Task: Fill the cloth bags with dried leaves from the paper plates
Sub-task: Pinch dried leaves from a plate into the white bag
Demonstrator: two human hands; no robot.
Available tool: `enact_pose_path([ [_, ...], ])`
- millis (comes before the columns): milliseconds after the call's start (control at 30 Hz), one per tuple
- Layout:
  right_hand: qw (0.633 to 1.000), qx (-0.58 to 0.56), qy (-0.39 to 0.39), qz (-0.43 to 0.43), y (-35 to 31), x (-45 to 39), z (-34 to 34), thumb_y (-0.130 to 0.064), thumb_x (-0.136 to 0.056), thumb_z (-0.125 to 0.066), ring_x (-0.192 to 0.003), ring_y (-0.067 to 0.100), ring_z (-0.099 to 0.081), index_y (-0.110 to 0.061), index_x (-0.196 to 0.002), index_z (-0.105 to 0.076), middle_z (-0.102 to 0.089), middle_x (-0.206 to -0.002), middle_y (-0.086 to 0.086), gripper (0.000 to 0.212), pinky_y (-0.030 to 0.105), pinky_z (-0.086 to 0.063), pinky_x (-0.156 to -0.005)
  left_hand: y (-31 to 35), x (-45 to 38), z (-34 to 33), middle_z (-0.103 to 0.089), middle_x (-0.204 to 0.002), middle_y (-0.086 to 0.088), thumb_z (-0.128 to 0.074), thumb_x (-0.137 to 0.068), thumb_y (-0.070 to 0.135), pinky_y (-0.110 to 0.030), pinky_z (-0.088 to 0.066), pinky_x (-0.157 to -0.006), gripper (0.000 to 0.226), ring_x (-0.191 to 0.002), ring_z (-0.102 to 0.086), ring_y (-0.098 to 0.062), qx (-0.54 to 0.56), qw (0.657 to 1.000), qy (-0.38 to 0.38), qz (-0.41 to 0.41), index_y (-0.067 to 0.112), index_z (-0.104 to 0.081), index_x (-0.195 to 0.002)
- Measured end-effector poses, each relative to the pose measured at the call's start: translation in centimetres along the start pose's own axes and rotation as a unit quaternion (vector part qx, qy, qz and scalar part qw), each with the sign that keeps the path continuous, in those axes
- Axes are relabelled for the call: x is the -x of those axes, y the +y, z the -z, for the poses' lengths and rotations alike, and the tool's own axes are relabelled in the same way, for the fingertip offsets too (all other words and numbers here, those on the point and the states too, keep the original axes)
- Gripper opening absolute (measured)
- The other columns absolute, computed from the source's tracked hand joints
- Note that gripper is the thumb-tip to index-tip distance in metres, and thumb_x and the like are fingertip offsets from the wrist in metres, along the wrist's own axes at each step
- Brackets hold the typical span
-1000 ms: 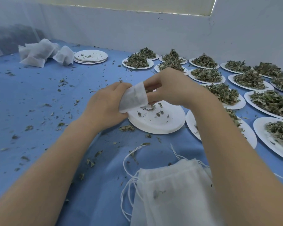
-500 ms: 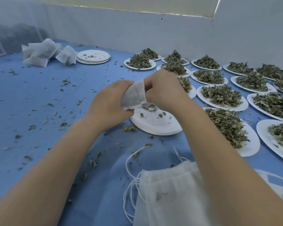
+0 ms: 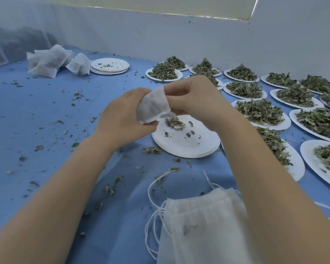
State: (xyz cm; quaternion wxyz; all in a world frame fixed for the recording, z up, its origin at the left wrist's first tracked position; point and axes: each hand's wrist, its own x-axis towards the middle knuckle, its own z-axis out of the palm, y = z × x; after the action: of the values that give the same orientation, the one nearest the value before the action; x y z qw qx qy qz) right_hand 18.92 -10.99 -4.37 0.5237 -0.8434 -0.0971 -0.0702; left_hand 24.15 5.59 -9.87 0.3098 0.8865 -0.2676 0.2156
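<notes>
Both hands hold a small white cloth bag above a nearly bare paper plate that carries a small clump of dried leaves. My left hand grips the bag's lower left side. My right hand pinches its upper right edge with curled fingers. The bag's opening is hidden between the hands. Several plates heaped with dried leaves lie to the right and behind.
A pile of white cloth bags with drawstrings lies near me. Filled bags and a stack of used plates sit at the far left. Leaf crumbs litter the blue cloth. A white wall rises behind.
The two hands have stayed together on the bag and turned it slightly. A small clump of leaves now shows on the plate under the bag.
</notes>
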Motion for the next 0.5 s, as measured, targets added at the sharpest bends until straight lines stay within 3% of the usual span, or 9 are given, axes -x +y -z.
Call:
enact_pose_path([
  [67, 1.000, 0.020, 0.014, -0.005, 0.1, -0.1, -0.3, -0.005, -0.078, -0.068, -0.064, 0.021, -0.060, -0.018, -0.082, -0.076, -0.070, -0.077, 0.018, 0.015, 0.046, -0.057, -0.070, 0.5, 0.2, -0.1, -0.061, -0.108, 0.007, -0.076, -0.066, 0.035, -0.036, -0.047, -0.077, 0.056, -0.094, -0.056, -0.017, 0.008, 1.000, -0.001, -0.002, 0.027, -0.053, -0.117],
  [133, 0.996, 0.082, 0.022, 0.006, 0.1, -0.3, -1.0, 0.000, -0.075, -0.062, -0.049, 0.012, -0.043, -0.015, -0.078, -0.076, -0.060, -0.057, 0.011, 0.020, 0.026, -0.042, -0.049, 1.1, 0.3, -0.3, -0.062, -0.104, 0.006, -0.077, -0.066, 0.034, -0.036, -0.047, -0.075, 0.052, -0.092, -0.057, -0.018, 0.011, 1.000, 0.013, -0.014, 0.023, -0.057, -0.113],
  [167, 0.994, 0.104, 0.025, 0.007, 0.1, -0.4, -1.4, 0.002, -0.072, -0.059, -0.046, 0.010, -0.037, -0.012, -0.074, -0.075, -0.053, -0.050, 0.003, 0.021, 0.022, -0.035, -0.048, 1.3, 0.4, -0.4, -0.062, -0.100, 0.007, -0.077, -0.067, 0.034, -0.035, -0.046, -0.073, 0.050, -0.090, -0.057, -0.019, 0.008, 1.000, 0.023, -0.014, 0.021, -0.058, -0.111],
  [267, 0.997, 0.074, -0.023, -0.003, -0.1, -0.4, -1.6, 0.006, -0.071, -0.056, -0.053, 0.014, -0.040, -0.007, -0.073, -0.072, -0.052, -0.053, 0.004, 0.021, 0.026, -0.037, -0.054, 1.3, 0.4, -0.3, -0.058, -0.093, 0.010, -0.075, -0.067, 0.033, -0.031, -0.041, -0.068, 0.047, -0.086, -0.057, -0.022, 0.001, 0.999, 0.041, -0.004, 0.019, -0.059, -0.109],
  [367, 0.994, -0.047, -0.094, -0.016, 0.0, 0.0, -0.2, 0.003, -0.085, -0.058, -0.075, 0.021, -0.062, -0.006, -0.096, -0.073, -0.070, -0.085, 0.018, 0.021, 0.032, -0.054, -0.075, 0.6, 0.1, 0.2, -0.062, -0.096, 0.004, -0.073, -0.069, 0.037, -0.032, -0.042, -0.067, 0.047, -0.085, -0.057, -0.024, -0.030, 0.999, 0.021, -0.018, 0.021, -0.056, -0.110],
  [433, 0.992, -0.114, -0.053, -0.024, 0.4, -0.1, 0.7, 0.005, -0.087, -0.056, -0.086, 0.019, -0.070, -0.008, -0.098, -0.072, -0.073, -0.094, 0.013, 0.023, 0.026, -0.056, -0.080, 0.2, -0.1, 0.3, -0.063, -0.100, -0.001, -0.072, -0.070, 0.041, -0.033, -0.042, -0.066, 0.049, -0.087, -0.058, -0.027, -0.071, 0.997, 0.004, -0.020, 0.022, -0.055, -0.112],
  [500, 0.994, -0.091, 0.035, -0.043, 1.3, -0.5, 1.1, 0.008, -0.086, -0.051, -0.079, 0.019, -0.069, -0.010, -0.091, -0.072, -0.073, -0.089, 0.011, 0.028, 0.027, -0.058, -0.075, -0.1, 0.0, 0.3, -0.062, -0.104, -0.003, -0.072, -0.071, 0.042, -0.033, -0.040, -0.067, 0.052, -0.091, -0.057, -0.030, -0.089, 0.996, -0.007, -0.014, 0.021, -0.054, -0.115],
])
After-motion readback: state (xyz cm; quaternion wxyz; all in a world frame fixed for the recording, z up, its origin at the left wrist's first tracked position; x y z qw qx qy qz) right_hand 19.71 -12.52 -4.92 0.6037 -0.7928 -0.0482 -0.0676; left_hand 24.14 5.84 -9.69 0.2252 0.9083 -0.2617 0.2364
